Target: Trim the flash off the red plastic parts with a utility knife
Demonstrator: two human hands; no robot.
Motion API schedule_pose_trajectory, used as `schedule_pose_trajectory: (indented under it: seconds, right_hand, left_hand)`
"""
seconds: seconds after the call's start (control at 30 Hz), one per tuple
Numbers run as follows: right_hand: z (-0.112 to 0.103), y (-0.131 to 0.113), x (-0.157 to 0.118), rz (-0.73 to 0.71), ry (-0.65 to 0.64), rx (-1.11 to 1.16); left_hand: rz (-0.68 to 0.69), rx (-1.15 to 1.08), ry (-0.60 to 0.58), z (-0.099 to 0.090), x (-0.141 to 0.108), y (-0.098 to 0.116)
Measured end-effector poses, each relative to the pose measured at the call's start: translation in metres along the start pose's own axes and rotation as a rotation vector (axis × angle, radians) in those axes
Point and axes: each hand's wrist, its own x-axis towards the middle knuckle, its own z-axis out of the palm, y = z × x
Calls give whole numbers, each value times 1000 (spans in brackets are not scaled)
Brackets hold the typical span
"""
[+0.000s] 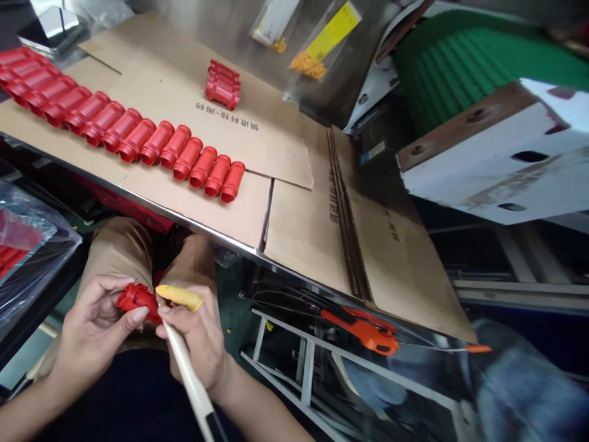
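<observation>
Over my lap, my left hand [94, 328] grips a red plastic tube fitting [135, 297] between thumb and fingers, with slots visible in its side. My right hand [200, 334] is closed around a slim tool with a cream handle [189, 374] and a dark lower end. The tool's tip meets the right end of the red fitting, but its exact shape is partly hidden by my fingers. A yellow finger cot [179, 297] covers my right index finger, which lies along that end.
On the cardboard-covered table [151, 86] stretches a slanting row of red tube fittings [131, 140]. A small red group [223, 85] lies farther back, near bags of orange finger cots [309, 64]. An orange-handled tool [363, 331] hangs below the edge; a white-and-green machine [488, 153] stands right.
</observation>
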Motion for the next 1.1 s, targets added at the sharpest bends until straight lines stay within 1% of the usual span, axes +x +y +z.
schedule_pose_trajectory:
  seconds: [0.07, 0.13, 0.17, 0.23, 0.3, 0.33, 0.37, 0.4, 0.43, 0.47, 0.5, 0.53, 0.57, 0.6, 0.63, 0.67, 0.7, 0.73, 0.77, 0.8, 0.83, 0.9, 0.93, 0.97, 1.0, 1.03, 1.1]
  right_hand:
    - [-6, 3, 1, 161, 17, 195]
    - [-10, 8, 2, 341, 19, 395]
    - [-12, 11, 3, 412, 24, 489]
    - [-13, 17, 5, 498, 41, 667]
    - [-14, 23, 7, 528, 38, 838]
    - [-17, 26, 7, 515, 16, 912]
    - [-21, 28, 8, 463, -17, 964]
    - [-27, 29, 8, 371, -53, 972]
    - [-34, 30, 8, 283, -89, 898]
    - [-42, 30, 8, 218, -111, 760]
    - [-50, 30, 8, 199, -115, 575]
    - [-58, 28, 7, 215, -100, 387]
    - [-65, 26, 6, 260, -74, 224]
    - [-69, 22, 5, 313, -40, 117]
    - [-71, 19, 4, 352, -10, 69]
    - [-71, 15, 2, 361, 9, 59]
    - [-69, 12, 2, 367, 20, 50]
    - [-66, 9, 1, 366, 26, 48]
    - [-63, 6, 2, 357, 34, 52]
    - [-60, 4, 2, 343, 46, 59]
    - [-58, 3, 2, 330, 53, 67]
    - [-58, 2, 1, 341, 61, 88]
    - [-60, 4, -2, 359, 60, 91]
    - [-63, 6, -6, 389, 59, 83]
    - [-66, 10, -12, 425, 59, 67]
    - [-68, 16, -18, 466, 65, 47]
    - [-68, 31, -32, 517, 84, 22]
  left_hand:
    - [-87, -93, -46, -4, 1, -5]
    - [-128, -179, -106, -7, 3, -9]
    - [-135, -212, -127, -8, 5, -10]
    - [-152, -261, -118, -8, 8, -13]
    - [-175, -305, -109, -7, 10, -15]
    - [-185, -322, -117, -7, 10, -16]
    - [-193, -332, -126, -6, 10, -16]
    - [-191, -337, -138, -6, 9, -16]
    - [-186, -336, -146, -6, 9, -14]
    - [-184, -322, -140, -6, 10, -10]
    - [-183, -291, -125, -5, 12, -3]
    - [-176, -241, -113, -4, 16, 6]
    - [-152, -171, -112, -2, 22, 18]
    - [-103, -84, -132, 2, 32, 33]
    - [-15, 10, -164, 9, 45, 51]
    - [103, 108, -227, 20, 61, 71]
    - [250, 214, -316, 35, 79, 91]
    - [425, 305, -329, 54, 98, 112]
    - [542, 481, -408, 77, 116, 131]
    - [675, 738, -465, 102, 134, 148]
    - [728, 1050, -488, 129, 149, 161]
    - [722, 1225, -554, 177, 171, 176]
    - [703, 1289, -585, 196, 179, 178]
    - [687, 1330, -604, 211, 184, 177]
    - [683, 1371, -613, 221, 188, 176]
    - [685, 1406, -616, 226, 193, 174]
    - [709, 1452, -590, 228, 207, 175]
